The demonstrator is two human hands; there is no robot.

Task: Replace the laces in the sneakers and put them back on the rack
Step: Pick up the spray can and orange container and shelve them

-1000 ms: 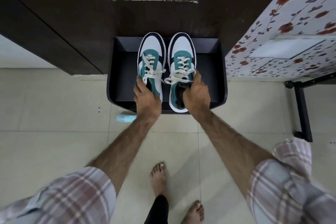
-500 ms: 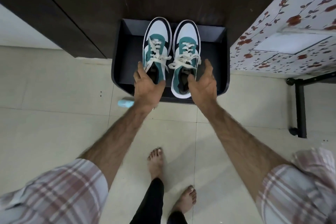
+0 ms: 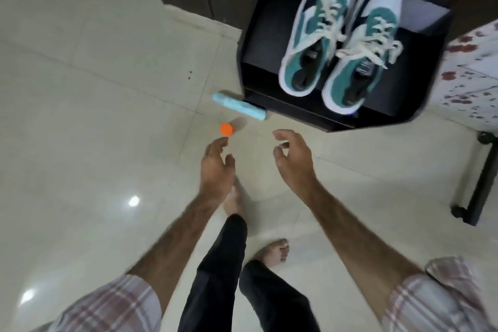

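Sneakers (image 3: 342,43) released since a second ago, now side by side on black rack tray (image 3: 258,35), laced, well ahead of both hands. Left hand (image 3: 217,167), right hand (image 3: 293,159) empty, fingers relaxed, withdrawn over floor. Task judged essentially complete.

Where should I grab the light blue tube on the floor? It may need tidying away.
Pinch the light blue tube across its middle, coming from above on the open floor side. It lies flat on the tiles, and its right end sits against the dark shoe rack, so that end looks crowded.
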